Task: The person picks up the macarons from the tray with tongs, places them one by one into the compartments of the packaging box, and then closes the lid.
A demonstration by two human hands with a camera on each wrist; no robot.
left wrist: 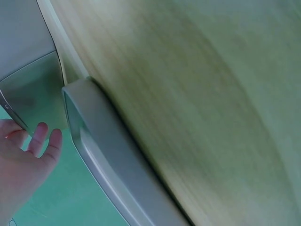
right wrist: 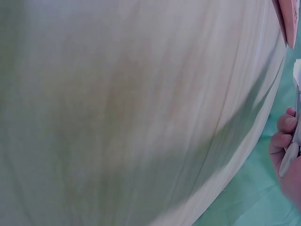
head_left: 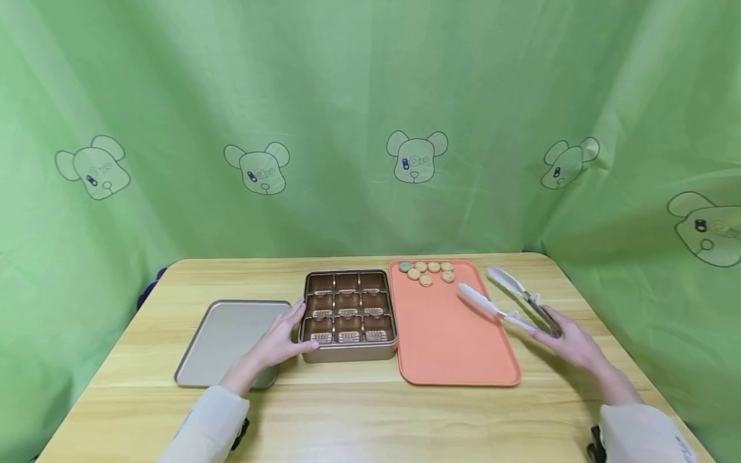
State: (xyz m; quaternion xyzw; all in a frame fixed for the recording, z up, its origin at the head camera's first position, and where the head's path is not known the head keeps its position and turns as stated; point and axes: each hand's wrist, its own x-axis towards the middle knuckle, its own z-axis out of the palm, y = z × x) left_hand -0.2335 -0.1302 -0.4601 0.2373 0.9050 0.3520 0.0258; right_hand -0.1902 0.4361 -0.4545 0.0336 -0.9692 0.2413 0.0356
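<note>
My left hand (head_left: 274, 344) rests at the left side of a bronze baking pan (head_left: 350, 353), fingers along its left rim and thumb at the front corner. A divider grid (head_left: 347, 313) splits the pan into several square compartments, none holding a cookie. On the right, my right hand (head_left: 576, 347) grips a pair of tongs (head_left: 478, 299) with pale tips. The tongs' arms are spread apart, one tip over the orange tray (head_left: 448, 341), the other past its right edge. Several small round tan cookies (head_left: 426, 281) and a green one (head_left: 404, 266) lie at the tray's far end.
A flat, shallow grey-bronze tray (head_left: 231, 328) lies left of the pan, partly under my left forearm. The orange tray sits right against the pan's right side. Green curtains (head_left: 347, 212) hang behind and beside the wooden table (head_left: 370, 418).
</note>
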